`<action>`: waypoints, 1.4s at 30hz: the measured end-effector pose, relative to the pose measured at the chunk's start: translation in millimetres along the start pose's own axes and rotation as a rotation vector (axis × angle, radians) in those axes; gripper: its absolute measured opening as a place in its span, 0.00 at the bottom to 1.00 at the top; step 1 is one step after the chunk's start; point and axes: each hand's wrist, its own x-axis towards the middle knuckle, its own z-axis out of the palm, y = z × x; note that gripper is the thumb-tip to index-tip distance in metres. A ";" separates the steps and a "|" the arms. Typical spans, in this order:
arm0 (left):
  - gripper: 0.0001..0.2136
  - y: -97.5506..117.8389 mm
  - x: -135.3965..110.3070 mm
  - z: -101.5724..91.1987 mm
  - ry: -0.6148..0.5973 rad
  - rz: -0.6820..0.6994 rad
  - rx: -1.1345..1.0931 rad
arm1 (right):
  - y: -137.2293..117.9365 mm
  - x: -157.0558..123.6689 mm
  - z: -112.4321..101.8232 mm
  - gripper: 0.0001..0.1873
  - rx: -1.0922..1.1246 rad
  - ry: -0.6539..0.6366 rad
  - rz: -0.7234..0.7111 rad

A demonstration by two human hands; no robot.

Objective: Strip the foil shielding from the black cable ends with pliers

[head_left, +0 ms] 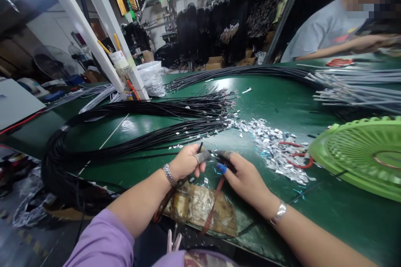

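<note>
Taped board: a brown, worn board [227, 217] lies at the near table edge, below the hands.
Left hand: its thumb and taped forefinger [191, 159] pinch a thin black cable [201, 147], which pokes up between them; this is the piece in work, just above the board.
Right hand: curled inward [247, 175], blue-tipped thumb toward the left hand, close around something dark; whether that is a tool or more cable, I cannot tell.
Foil scraps: a broad heap [272, 146] spreads beyond the right hand, flecked with blue bits, suggesting many ends already stripped.
Lower black bundle: its strands [156, 135] end among the scraps, so their state is unclear.
Upper black bundle: its splayed ends [230, 102] show fine reddish cores; these look done.
Left to do: the held cable, probably, with others; no count can be made.
Edges: a green slotted plastic piece [354, 154] bounds the right, red handles [300, 160] beside it; the black bundles close off the left.
Open room: bare green tabletop [354, 217] right of the right forearm, plus a strip past the scraps.
Far side: grey cables [360, 96] lie before a grey-shirted person [322, 29].
</note>
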 end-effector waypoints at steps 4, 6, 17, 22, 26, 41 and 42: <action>0.21 -2.1 -0.1 1.8 -0.004 0.002 0.043 | 2.2 0.5 2.8 0.05 -0.106 0.024 -0.014; 0.20 -2.8 -0.3 2.5 0.012 0.009 0.081 | 2.1 0.3 3.7 0.06 -0.145 0.032 -0.020; 0.14 -6.1 -0.1 0.6 0.078 0.041 0.222 | -1.7 5.5 -4.6 0.11 0.049 0.015 0.056; 0.12 -6.5 -1.0 -3.5 0.110 0.236 0.603 | -1.2 7.1 -6.0 0.09 0.163 0.031 0.126; 0.08 -4.1 -4.3 -1.5 0.164 0.333 0.957 | 2.5 8.0 -2.5 0.10 0.183 -0.001 0.181; 0.07 -3.3 -6.4 -7.3 0.023 0.400 0.791 | -8.7 9.4 -1.3 0.22 0.913 -0.183 0.602; 0.12 -2.9 -5.2 -5.9 -0.012 0.337 0.645 | -8.9 9.5 -1.9 0.23 0.893 -0.168 0.585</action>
